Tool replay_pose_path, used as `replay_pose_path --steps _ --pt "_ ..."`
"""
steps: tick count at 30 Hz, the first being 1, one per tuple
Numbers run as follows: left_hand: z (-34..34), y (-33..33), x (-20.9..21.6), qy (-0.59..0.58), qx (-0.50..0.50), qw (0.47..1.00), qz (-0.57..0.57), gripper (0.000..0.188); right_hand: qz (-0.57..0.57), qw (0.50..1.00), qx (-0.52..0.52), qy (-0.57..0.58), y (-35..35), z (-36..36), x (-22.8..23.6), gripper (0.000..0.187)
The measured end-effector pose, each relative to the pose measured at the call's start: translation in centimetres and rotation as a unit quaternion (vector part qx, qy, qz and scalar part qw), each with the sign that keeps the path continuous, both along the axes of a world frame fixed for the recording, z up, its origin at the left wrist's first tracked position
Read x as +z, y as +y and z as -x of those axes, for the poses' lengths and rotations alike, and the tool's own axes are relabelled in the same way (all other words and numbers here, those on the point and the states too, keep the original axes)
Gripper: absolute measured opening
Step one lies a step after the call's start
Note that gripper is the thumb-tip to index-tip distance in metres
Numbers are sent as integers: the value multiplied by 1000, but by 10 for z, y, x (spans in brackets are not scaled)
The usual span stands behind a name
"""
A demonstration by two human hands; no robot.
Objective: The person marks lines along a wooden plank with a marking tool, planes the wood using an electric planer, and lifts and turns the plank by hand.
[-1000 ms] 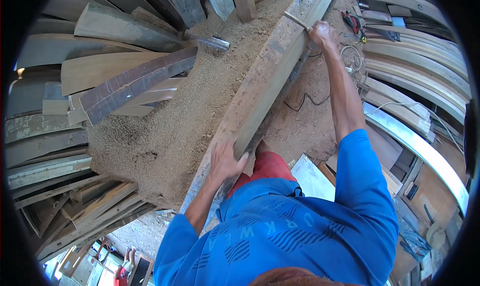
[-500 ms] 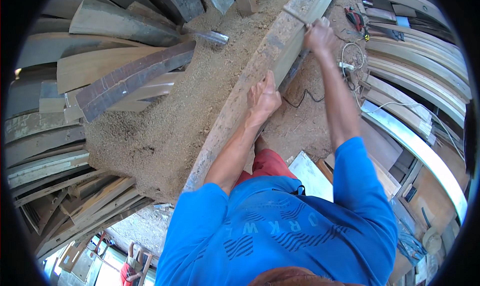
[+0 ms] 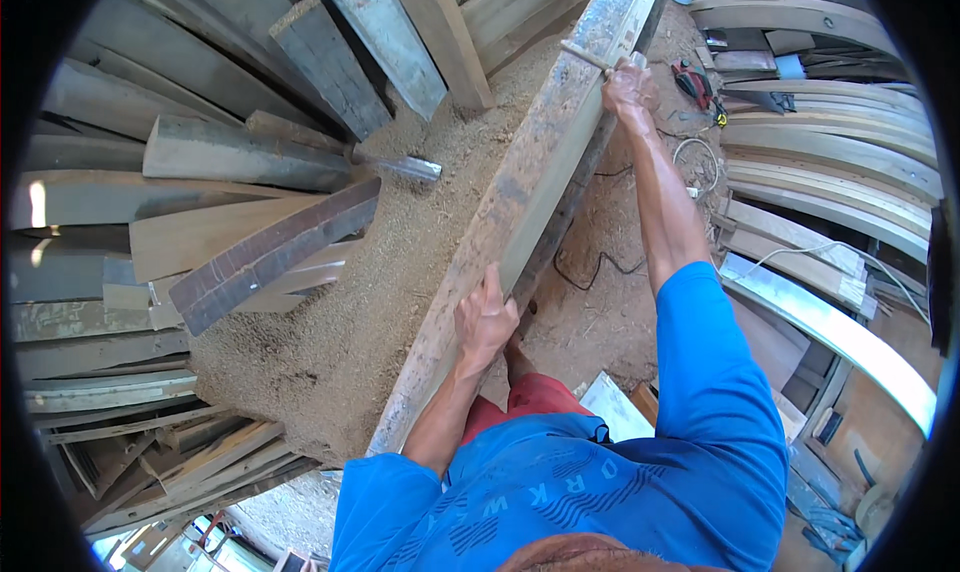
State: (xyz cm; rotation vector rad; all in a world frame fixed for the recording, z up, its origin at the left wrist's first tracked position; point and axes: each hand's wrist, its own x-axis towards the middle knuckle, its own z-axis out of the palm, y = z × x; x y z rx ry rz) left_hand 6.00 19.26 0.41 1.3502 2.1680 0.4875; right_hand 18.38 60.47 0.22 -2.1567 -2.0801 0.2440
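A long wooden beam [image 3: 455,262] runs diagonally from my lap to the far edge, its top face rough and stained, its right side pale and smooth. Near its far end my right hand [image 3: 630,90] is closed around the end of a thin brown stick-like tool [image 3: 583,54], which reaches across the beam's top; its exact kind is unclear. Closer to my body, my left hand [image 3: 486,320] rests on the beam's right edge. Its index finger points forward along the wood while the others curl over the edge.
Sawdust [image 3: 300,372] lies heaped left of the beam, with stacked planks [image 3: 240,152] beyond. A metal tube [image 3: 405,167] pokes out over it. On the right are a red and black tool [image 3: 692,84], a coiled pale cable [image 3: 700,162], a dark cord [image 3: 590,280] and more boards [image 3: 810,162].
My left hand has slid back along the beam toward my body. The right hand and its stick remain at the far part of the beam. My view has shifted, showing more of the far end.
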Motion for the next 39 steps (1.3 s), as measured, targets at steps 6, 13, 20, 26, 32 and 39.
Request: replay_pose_path --steps 6,13,20,26,32,39 --pt "-1 6 -6 19 -6 998 52 59 67 995 58 -38 -21 -4 -15 37" --pt "-6 164 -20 -78 -64 995 16 65 -2 997 -18 77 -83 6 5 26" --pt "-30 244 -57 -38 -92 993 -70 60 -22 999 0 47 36 -11 -5 24" --pt "-37 250 -15 -30 -91 995 -5 53 -18 999 -15 26 170 -37 -1 26" --pt "-36 250 -17 -46 -73 996 16 53 20 1000 -18 -3 221 -42 1 29" --pt "-36 357 -16 -77 -106 987 -90 65 94 995 3 34 213 -52 7 30"
